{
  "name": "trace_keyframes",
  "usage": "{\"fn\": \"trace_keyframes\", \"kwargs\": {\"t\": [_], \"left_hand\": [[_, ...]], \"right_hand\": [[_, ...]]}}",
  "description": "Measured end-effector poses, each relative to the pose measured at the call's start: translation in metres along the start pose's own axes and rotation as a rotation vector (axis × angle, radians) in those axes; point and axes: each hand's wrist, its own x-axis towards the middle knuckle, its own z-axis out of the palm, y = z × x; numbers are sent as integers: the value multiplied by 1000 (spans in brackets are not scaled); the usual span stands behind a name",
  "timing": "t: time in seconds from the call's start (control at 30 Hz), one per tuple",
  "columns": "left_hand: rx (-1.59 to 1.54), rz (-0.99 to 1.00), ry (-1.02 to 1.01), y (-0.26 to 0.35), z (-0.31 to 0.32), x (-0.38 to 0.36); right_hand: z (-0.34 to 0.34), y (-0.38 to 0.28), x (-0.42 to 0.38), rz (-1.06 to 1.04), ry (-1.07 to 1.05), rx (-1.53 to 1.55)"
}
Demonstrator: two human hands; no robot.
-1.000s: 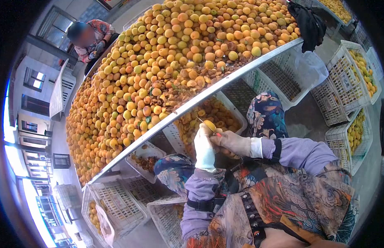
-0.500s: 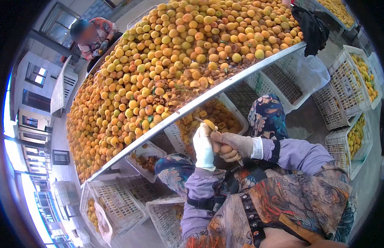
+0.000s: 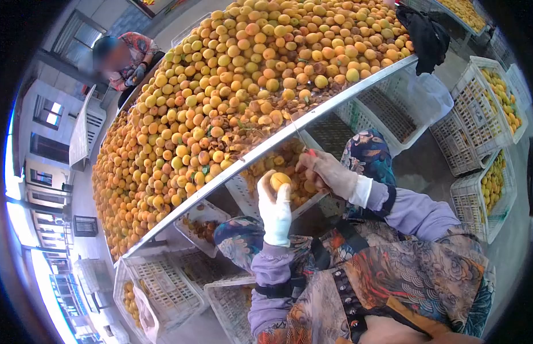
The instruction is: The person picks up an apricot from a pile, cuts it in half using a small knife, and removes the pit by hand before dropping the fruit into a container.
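Note:
My left hand [image 3: 274,213], in a white glove, grips a yellow apricot [image 3: 281,182] between thumb and fingers. A dark line, like a cut, runs across the fruit's skin. My right hand [image 3: 335,176], in a thin pale glove, is closed around the red handle of a small knife [image 3: 310,152]. Its thin blade points up and away, toward the table's edge, apart from the apricot. Below both hands sits a crate of opened apricots [image 3: 239,192], partly hidden by them.
A metal-edged table [image 3: 329,106] heaped with apricots [image 3: 220,86] slopes across in front. Plastic crates [image 3: 163,281] stand below left, and stacked crates of fruit [image 3: 478,112] at right. Black cloth [image 3: 425,37] hangs over the far corner. Another person [image 3: 132,60] works across the table.
My hands, together half a second ago, have separated. The right hand has moved up and right with the knife, while the left has shifted slightly left with the apricot now more visible.

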Motion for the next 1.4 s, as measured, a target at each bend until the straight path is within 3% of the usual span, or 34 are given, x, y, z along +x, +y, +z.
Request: {"fn": "trace_keyframes", "kwargs": {"t": [0.03, 0.1, 0.13, 0.17, 0.23, 0.37, 0.47, 0.53, 0.63, 0.7, 0.77, 0.83, 0.9, 0.97, 1.03, 1.23, 1.37, 1.4], "left_hand": [[1, 3, -8, 0, 0, -3], [296, 151, -41, 15, 1, -5], [413, 174, -84, 14, 0, -6], [382, 205, -111, 12, 3, -5], [614, 296, -120, 13, 3, -9], [594, 352, -98, 6, 6, -8], [566, 330, -48, 6, 13, -7], [427, 122, -15, 10, 19, -7], [277, -9, 91, 12, 26, -5], [341, -26, 41, 8, 26, -2], [272, 72, 61, 6, 28, 2], [412, 137, -17, 9, 15, 6], [615, 376, -119, 4, 8, 11], [593, 348, -134, 2, 14, 9], [448, 189, -30, 3, 28, 5], [271, -105, 91, 5, 48, 5], [107, -254, 84, -27, 48, 5], [-171, -380, 134, -43, 50, 6]], "right_hand": [[2, 3, 4, -4, 5, 6], [8, 15, 15, -152, -28, -78], [9, 25, 22, -122, -59, -52], [21, 30, 28, -242, -20, -14], [26, 37, 26, -202, 12, 50], [35, 35, 20, -165, 0, 165], [38, 44, 27, -232, 80, 268], [35, 53, 35, -264, 84, 315], [40, 68, 49, -320, 180, 357], [37, 64, 52, -315, 212, 289], [37, 56, 56, -309, 235, 224], [38, 44, 54, -208, 199, 290], [35, 43, 48, -206, 162, 303], [36, 43, 46, -190, 216, 282], [38, 43, 44, -190, 256, 289], [35, 40, 54, -284, 438, -13], [34, 41, 56, -301, 413, -120], [35, 40, 53, -373, 441, -260]]}}
